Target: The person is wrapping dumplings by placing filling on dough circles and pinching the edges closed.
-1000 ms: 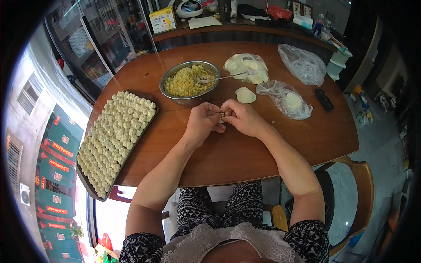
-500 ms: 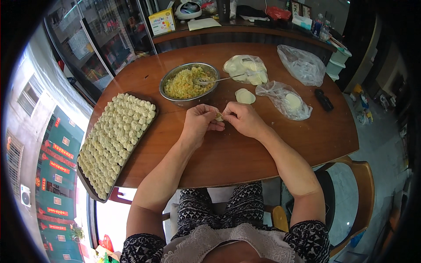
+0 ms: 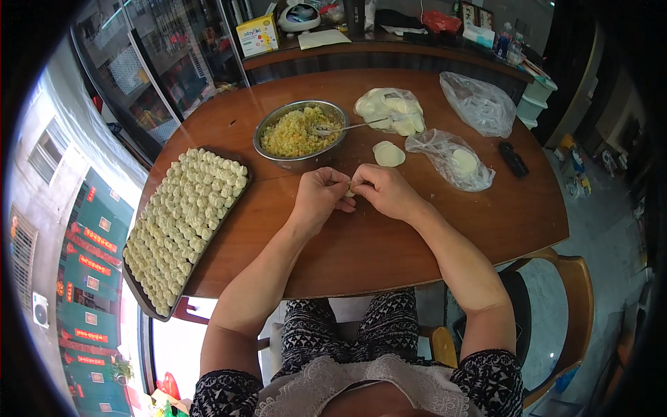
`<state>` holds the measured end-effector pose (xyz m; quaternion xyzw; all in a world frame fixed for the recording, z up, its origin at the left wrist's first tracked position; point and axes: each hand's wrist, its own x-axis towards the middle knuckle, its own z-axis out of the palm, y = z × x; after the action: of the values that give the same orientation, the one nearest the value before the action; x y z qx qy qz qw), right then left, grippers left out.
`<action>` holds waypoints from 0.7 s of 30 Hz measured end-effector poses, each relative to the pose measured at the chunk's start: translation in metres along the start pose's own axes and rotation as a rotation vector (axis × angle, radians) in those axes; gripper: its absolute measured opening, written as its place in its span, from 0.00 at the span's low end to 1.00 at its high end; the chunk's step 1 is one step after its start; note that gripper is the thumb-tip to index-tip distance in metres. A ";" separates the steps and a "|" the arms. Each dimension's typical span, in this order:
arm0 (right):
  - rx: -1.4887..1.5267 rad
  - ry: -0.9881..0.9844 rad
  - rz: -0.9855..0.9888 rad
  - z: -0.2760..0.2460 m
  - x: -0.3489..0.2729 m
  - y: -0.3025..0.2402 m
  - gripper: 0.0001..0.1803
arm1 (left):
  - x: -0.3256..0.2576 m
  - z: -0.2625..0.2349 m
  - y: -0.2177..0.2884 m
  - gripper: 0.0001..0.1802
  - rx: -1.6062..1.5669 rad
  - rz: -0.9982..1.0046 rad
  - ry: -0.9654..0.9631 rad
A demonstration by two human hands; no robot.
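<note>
I am looking at a home dining area: a wooden table (image 3: 389, 243) is carrying a dumpling tray (image 3: 139, 278), filling bowl (image 3: 267, 128) and cluttered sideboard (image 3: 389, 52).

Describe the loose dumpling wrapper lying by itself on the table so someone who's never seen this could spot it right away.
Start at the round wooden table and find the metal bowl of yellow filling near its far middle. Just right of that bowl, beyond the right hand, lies the single pale dough wrapper, flat on bare wood. Unlike the other wrappers, it sits outside any plastic bag.

Dark remote (image 3: 513, 158), crumpled clear bag (image 3: 478, 104), yellow box (image 3: 258, 35) on back counter (image 3: 389, 50).
</note>
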<state>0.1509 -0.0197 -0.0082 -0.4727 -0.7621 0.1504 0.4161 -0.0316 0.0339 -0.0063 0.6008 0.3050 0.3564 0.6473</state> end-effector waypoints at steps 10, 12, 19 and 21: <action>-0.012 0.015 -0.025 -0.001 -0.001 0.000 0.06 | -0.003 0.005 0.008 0.16 0.019 0.011 0.014; -0.015 0.045 -0.019 -0.001 0.000 0.001 0.06 | -0.003 0.004 0.010 0.15 -0.078 -0.017 0.021; 0.033 0.111 0.022 0.000 0.001 -0.005 0.06 | -0.004 0.003 0.007 0.05 -0.233 -0.070 0.055; 0.050 0.116 0.013 0.001 0.001 -0.005 0.06 | -0.003 0.003 0.005 0.04 -0.230 -0.048 0.066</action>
<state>0.1468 -0.0209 -0.0056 -0.4751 -0.7297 0.1444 0.4701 -0.0318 0.0299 -0.0010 0.5031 0.2977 0.3929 0.7099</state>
